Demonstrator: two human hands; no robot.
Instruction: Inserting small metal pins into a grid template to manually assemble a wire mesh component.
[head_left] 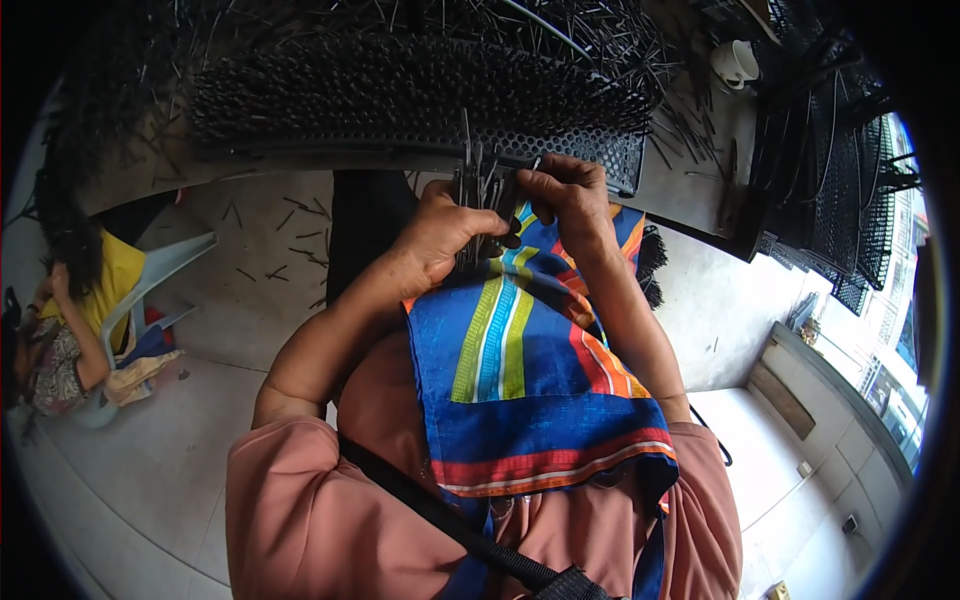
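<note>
My left hand (pixel 438 235) is closed around a bundle of thin dark metal-looking sticks (pixel 467 185), which stand roughly upright with uneven ends. Close beside it, my right hand (pixel 573 205) has its thumb and fingers pinched together at one slim piece with a pale tip (pixel 536 163). Both hands are over my lap at the table's near edge. Just beyond them lies a perforated black tray (pixel 622 160), its holes densely filled with upright dark sticks (pixel 410 90). A striped, mostly blue cloth (pixel 540 350) covers my front and lap below the hands.
Loose sticks (pixel 685 125) lie on the table to the right, near a white mug (pixel 735 64). Black mesh racks (pixel 830 190) stand at the far right. Another person (pixel 75 350) sits at the left by a pale plastic chair (pixel 165 270). Fallen sticks (pixel 300 230) litter the floor.
</note>
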